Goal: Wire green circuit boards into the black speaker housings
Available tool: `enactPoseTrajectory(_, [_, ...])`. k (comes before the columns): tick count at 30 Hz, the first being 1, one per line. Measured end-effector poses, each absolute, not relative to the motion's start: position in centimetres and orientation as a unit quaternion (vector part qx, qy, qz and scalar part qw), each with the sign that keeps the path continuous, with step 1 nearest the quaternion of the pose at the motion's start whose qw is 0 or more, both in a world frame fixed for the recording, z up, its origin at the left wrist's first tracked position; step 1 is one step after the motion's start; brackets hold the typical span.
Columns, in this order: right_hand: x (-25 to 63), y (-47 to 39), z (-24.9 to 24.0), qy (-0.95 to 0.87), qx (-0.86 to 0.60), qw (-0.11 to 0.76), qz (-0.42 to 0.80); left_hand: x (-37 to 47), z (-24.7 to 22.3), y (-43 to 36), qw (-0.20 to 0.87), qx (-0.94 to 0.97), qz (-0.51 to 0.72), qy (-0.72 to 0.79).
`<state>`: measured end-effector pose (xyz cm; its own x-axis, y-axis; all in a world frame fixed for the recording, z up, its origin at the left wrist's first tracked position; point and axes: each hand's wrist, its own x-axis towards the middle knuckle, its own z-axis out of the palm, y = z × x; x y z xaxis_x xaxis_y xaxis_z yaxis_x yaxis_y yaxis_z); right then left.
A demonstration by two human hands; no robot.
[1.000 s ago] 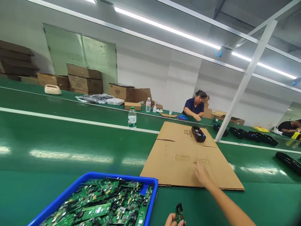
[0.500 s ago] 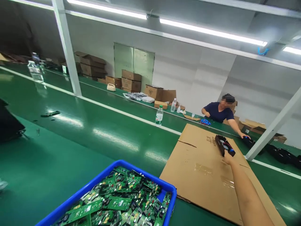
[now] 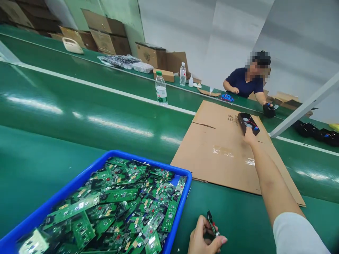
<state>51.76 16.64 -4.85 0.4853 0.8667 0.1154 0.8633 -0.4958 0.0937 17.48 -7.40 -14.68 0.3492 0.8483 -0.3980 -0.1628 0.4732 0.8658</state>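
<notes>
My right hand [image 3: 249, 136] reaches far forward over a flat cardboard sheet [image 3: 201, 151]. Its fingers grip the near edge of a black housing [image 3: 246, 121] with two round grey parts, a red wire and a blue piece inside. At the bottom, my left hand [image 3: 201, 237] pinches a small green circuit board [image 3: 211, 224] between thumb and fingers, the board tilted on edge. Left of that hand stands a blue tray [image 3: 183, 201] heaped with similar green circuit boards [image 3: 119, 195].
Across the green bench, a co-worker [image 3: 246, 83] holds a black part [image 3: 269, 110]. More black parts [image 3: 315, 132] lie to the right, beyond a slanting white post [image 3: 304, 104]. A water bottle [image 3: 161, 90] stands behind the tray, with cardboard boxes [image 3: 107, 33] along the wall.
My view has tilted down. My left hand has come into sight with a circuit board. The co-worker's black part has moved left; my right hand keeps hold of the housing.
</notes>
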Motion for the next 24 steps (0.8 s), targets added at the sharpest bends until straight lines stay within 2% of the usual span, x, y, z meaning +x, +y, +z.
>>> enactPoseTrajectory(8, [47.3, 12.7, -3.4, 0.519, 0.84, 0.075, 0.14, 17.3, -12.4, -7.1, 0.756, 0.35, 0.345, 0.433])
enactPoseTrajectory(13, [43.7, 8.3, -2.8, 0.562, 0.811, 0.093, 0.136, 17.5, -12.4, -7.3, 0.737, 0.347, 0.378, 0.44])
enactPoseTrajectory(19, [38.8, 2.8, -1.9, 0.695, 0.707, 0.069, 0.113, 17.9, -13.2, -7.4, 0.713, 0.379, 0.403, 0.431])
enactPoseTrajectory(24, [42.9, 2.1, 0.3, 0.721, 0.68, 0.025, 0.134, 17.6, -13.1, -6.9, 0.72, 0.4, 0.394, 0.407])
